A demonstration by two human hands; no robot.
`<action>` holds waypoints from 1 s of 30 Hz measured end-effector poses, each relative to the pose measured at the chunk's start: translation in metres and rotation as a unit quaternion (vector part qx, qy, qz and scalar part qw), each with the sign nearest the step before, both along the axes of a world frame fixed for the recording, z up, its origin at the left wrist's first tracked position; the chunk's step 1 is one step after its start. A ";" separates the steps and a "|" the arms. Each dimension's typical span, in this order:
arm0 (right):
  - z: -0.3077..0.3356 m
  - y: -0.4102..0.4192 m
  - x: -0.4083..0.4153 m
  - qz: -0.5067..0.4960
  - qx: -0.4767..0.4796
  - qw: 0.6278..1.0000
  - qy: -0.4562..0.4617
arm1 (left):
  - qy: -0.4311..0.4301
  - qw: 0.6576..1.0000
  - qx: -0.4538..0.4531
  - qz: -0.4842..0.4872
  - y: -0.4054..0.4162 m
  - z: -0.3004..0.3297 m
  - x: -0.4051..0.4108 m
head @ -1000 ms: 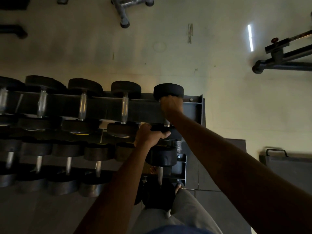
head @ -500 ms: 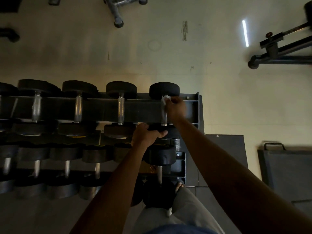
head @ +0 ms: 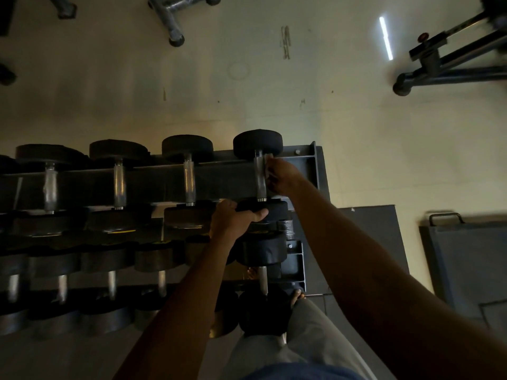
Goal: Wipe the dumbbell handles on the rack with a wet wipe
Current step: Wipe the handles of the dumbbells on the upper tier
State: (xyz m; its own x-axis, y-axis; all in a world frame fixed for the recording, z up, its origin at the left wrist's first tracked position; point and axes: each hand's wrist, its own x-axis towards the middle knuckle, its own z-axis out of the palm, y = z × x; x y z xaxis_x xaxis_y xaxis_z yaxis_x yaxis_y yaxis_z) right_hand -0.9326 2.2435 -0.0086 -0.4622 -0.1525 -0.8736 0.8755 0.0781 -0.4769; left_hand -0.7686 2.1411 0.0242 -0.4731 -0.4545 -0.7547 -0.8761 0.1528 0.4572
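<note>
Both hands worked: the left hand (head: 234, 220) gripped the dumbbell's head (head: 270, 211); the right hand (head: 279, 176) pinched the wipe (head: 267, 160) against the handle (head: 259, 176), best dragged along its full length.

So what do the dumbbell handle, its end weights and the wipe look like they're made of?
The handle looks like bare metal, probably steel: silvery with a dull sheen. The end weights look like matte black rubber, though coated iron is possible; they show no glint. The wipe in the right hand looks like thin pale cloth or paper, crumpled.
</note>
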 end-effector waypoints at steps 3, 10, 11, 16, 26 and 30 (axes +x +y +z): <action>-0.001 0.005 -0.001 -0.002 -0.018 1.000 0.009 | 0.002 1.000 0.006 -0.004 -0.001 -0.002 -0.001; -0.016 0.023 -0.005 0.138 0.029 0.990 0.010 | 0.005 1.000 0.001 -0.023 -0.003 0.001 -0.002; -0.019 0.028 -0.004 0.171 0.044 0.984 0.004 | 0.008 1.000 0.006 -0.021 -0.003 0.002 -0.002; -0.022 0.043 0.000 0.292 0.106 0.951 0.015 | 0.000 1.000 0.009 -0.016 -0.003 0.004 -0.004; -0.015 0.050 0.008 0.453 0.167 0.868 0.120 | 0.001 1.000 0.014 -0.017 -0.002 0.004 -0.003; 0.014 0.034 -0.007 0.545 0.249 0.747 0.287 | 0.010 1.000 0.022 -0.007 -0.001 0.000 -0.001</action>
